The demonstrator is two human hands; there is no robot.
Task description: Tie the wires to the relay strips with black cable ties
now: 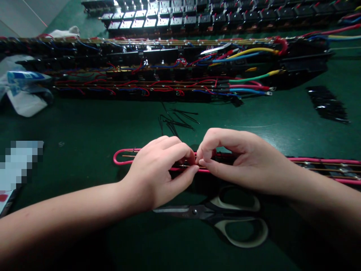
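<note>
A long strip assembly with a pink-red wire (120,163) looped around its left end runs crosswise below my hands. My left hand (162,165) rests over it, thumb and index finger pinched together at its wires. Against those fingertips, my right hand (239,160) pinches too, its thumb and index tips meeting. Whatever sits between the fingertips is too small and covered to make out. Thin brass-coloured rods (321,169) show along the strip right of my right wrist. Just below my hands lie scissors (194,212) with pale-rimmed handles, blades pointing left.
Loose black cable ties (179,119) lie beyond my hands, with a bundle of them (328,104) at right. Several wired black strips (141,88) with coloured leads span the back of the green table (93,124). A plastic bag (26,98) and a blurred-out object (19,165) are at left.
</note>
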